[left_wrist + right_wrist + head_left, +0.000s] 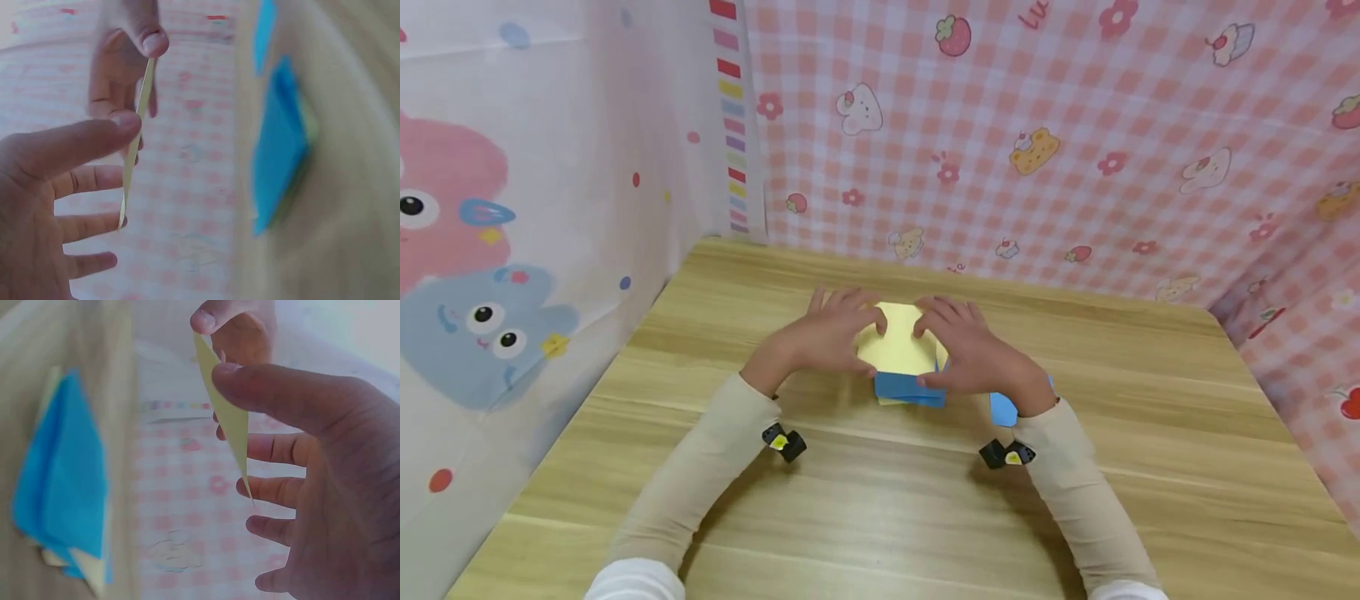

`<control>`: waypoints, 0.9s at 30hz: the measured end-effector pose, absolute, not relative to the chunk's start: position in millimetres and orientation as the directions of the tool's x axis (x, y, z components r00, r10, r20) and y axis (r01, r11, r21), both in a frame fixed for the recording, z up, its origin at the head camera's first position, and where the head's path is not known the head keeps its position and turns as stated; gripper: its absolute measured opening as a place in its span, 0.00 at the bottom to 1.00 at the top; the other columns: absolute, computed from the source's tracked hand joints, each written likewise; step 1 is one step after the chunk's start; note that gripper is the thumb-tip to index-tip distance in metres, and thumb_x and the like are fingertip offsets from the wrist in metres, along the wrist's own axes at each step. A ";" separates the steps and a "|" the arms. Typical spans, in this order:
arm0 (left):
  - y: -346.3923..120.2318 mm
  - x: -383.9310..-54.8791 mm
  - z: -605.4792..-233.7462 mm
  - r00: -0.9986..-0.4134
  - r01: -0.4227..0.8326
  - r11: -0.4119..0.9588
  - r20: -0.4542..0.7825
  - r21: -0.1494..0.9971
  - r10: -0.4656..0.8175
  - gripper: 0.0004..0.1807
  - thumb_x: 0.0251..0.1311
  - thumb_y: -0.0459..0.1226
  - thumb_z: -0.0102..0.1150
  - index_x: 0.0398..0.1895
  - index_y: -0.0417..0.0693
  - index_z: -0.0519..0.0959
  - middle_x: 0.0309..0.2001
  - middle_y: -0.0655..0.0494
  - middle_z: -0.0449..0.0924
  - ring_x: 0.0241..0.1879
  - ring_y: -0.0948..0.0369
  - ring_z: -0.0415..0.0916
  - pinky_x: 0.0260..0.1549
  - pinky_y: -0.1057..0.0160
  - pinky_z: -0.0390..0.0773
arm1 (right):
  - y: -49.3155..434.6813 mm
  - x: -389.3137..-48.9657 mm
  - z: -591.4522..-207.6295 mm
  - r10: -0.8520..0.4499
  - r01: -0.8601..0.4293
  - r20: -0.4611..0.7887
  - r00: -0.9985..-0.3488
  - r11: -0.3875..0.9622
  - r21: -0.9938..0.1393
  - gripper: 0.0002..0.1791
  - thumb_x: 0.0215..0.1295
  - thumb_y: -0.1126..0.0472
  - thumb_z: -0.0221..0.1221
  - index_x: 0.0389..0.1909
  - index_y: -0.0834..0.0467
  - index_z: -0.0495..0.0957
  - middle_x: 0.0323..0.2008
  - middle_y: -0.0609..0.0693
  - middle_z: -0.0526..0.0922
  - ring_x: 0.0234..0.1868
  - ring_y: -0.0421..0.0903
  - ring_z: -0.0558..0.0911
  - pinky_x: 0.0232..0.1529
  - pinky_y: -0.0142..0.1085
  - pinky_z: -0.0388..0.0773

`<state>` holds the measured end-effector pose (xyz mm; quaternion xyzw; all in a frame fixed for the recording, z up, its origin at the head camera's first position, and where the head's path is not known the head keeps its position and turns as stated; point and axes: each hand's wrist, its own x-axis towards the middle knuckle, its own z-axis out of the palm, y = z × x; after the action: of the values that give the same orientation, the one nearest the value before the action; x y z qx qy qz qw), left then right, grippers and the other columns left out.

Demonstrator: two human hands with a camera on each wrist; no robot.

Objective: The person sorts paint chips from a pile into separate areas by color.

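A yellow sheet of paper (901, 340) is held up between both hands. My left hand (829, 335) pinches its left side, thumb on the near face and fingers behind. On the right side, my right hand (972, 354) pinches it the same way. Both wrist views show the sheet (228, 412) thin and nearly edge-on, lifted off the table. Below it lies a small pile of blue paper (901, 385) with yellow pieces; in the right wrist view the blue paper (69, 481) looks layered. The sheet hides part of the pile.
A separate blue piece of paper (1003, 409) lies on the wooden table (865, 517), partly hidden by the right wrist. Pink checked cloth (970, 108) hangs behind the table, with a white printed cloth (587, 125) at the left. Both wrists carry small black cameras.
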<state>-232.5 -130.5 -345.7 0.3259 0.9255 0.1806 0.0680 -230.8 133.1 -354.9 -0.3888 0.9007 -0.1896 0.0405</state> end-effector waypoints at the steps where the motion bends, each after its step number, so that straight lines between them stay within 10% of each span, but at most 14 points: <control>1: -134.7 -231.1 -339.3 -0.778 0.587 0.718 0.015 0.375 0.628 0.25 0.54 0.50 0.75 0.52 0.58 0.75 0.77 0.49 0.57 0.78 0.42 0.43 0.68 0.27 0.31 | 132.2 -230.5 -350.7 -0.724 -0.703 0.107 -0.682 0.608 -0.370 0.29 0.61 0.49 0.71 0.56 0.56 0.68 0.76 0.60 0.57 0.77 0.62 0.50 0.70 0.69 0.41; 10: -204.3 -222.1 -312.5 -0.799 0.583 0.688 0.147 0.432 0.584 0.21 0.51 0.44 0.77 0.47 0.54 0.80 0.76 0.48 0.60 0.77 0.43 0.46 0.70 0.32 0.34 | 71.0 -237.4 -344.4 -0.787 -0.853 0.331 -0.520 0.462 -0.243 0.26 0.63 0.48 0.67 0.55 0.57 0.71 0.72 0.63 0.60 0.72 0.60 0.57 0.66 0.59 0.54; 27: -260.2 -221.4 -378.2 -0.821 0.483 0.732 -0.041 0.481 0.569 0.18 0.52 0.43 0.76 0.44 0.54 0.79 0.73 0.36 0.62 0.72 0.33 0.53 0.68 0.31 0.42 | -4.2 -251.3 -395.8 -0.839 -0.826 -0.042 -0.543 0.542 -0.154 0.33 0.61 0.36 0.67 0.61 0.46 0.69 0.73 0.55 0.62 0.77 0.60 0.52 0.71 0.69 0.41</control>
<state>-221.4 -260.2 -378.2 0.2842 0.9258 0.2312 0.0929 -251.3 -4.2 -395.8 -0.4748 0.8764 -0.0579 0.0556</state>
